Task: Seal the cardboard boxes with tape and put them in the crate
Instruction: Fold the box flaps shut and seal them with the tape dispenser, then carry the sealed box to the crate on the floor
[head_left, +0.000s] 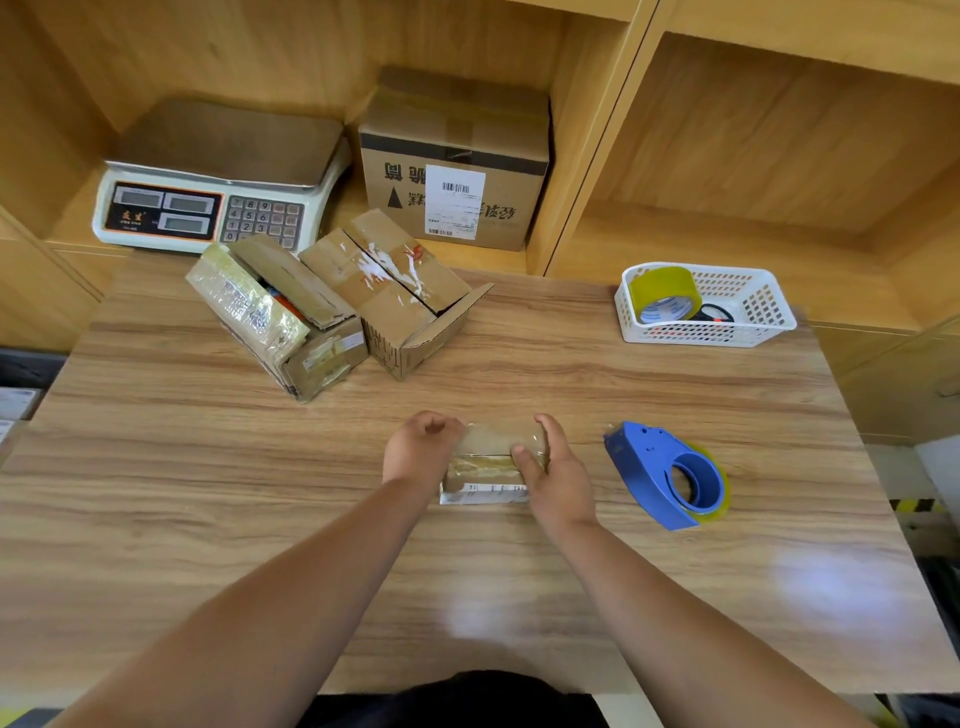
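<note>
A small taped cardboard box (488, 457) sits on the wooden table (208, 467) in front of me, a white label on its near side. My left hand (421, 452) grips its left end with curled fingers. My right hand (550, 467) holds its right end, thumb on top and fingers wrapped over the far edge. A blue tape dispenser (667, 475) with a yellowish roll lies on the table to the right of the box. Two larger cardboard boxes stand further back: one with its flaps ajar (275, 317), and one with torn tape and an open end flap (400, 291). No crate is in view.
A white basket (769, 322) holding a roll of tape (662, 293) stands at the back right. A weighing scale (218, 182) and a labelled carton (454, 166) sit in the shelf behind the table. The shelf compartment at the right is bare.
</note>
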